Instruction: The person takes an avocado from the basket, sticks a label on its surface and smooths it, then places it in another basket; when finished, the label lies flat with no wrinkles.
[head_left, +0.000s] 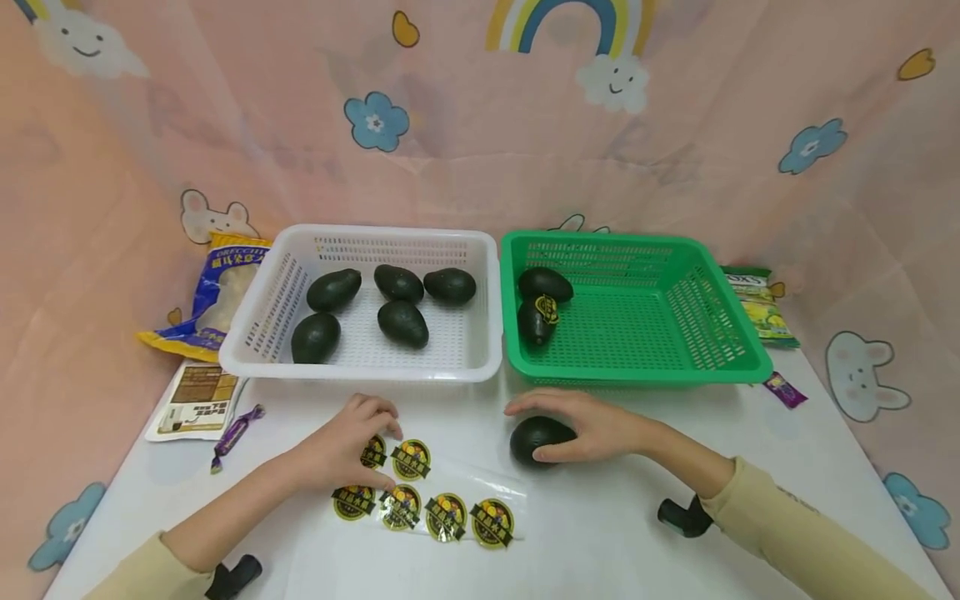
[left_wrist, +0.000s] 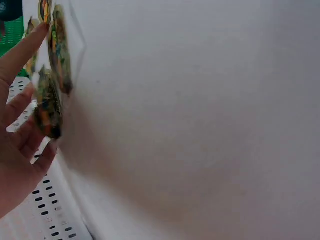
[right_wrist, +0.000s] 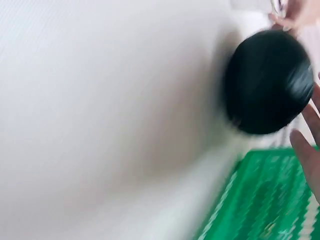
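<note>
Right hand (head_left: 592, 429) cupped over a dark avocado (head_left: 537, 439) on the white surface (head_left: 600, 533), lower centre of the frame, fingers curled round it. Likely firm, moderately heavy, prone to roll; best gripped round the middle. Left hand (head_left: 341, 450) pinching a sticker (head_left: 372, 451) on the clear sheet (head_left: 442, 508). Sticker print unreadable.

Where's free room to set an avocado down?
Green basket: bare floor right of its two avocados. Table: bare between the forearms, right of the sticker sheet. White basket is crowded with five avocados; the table's left edge has packets.
</note>
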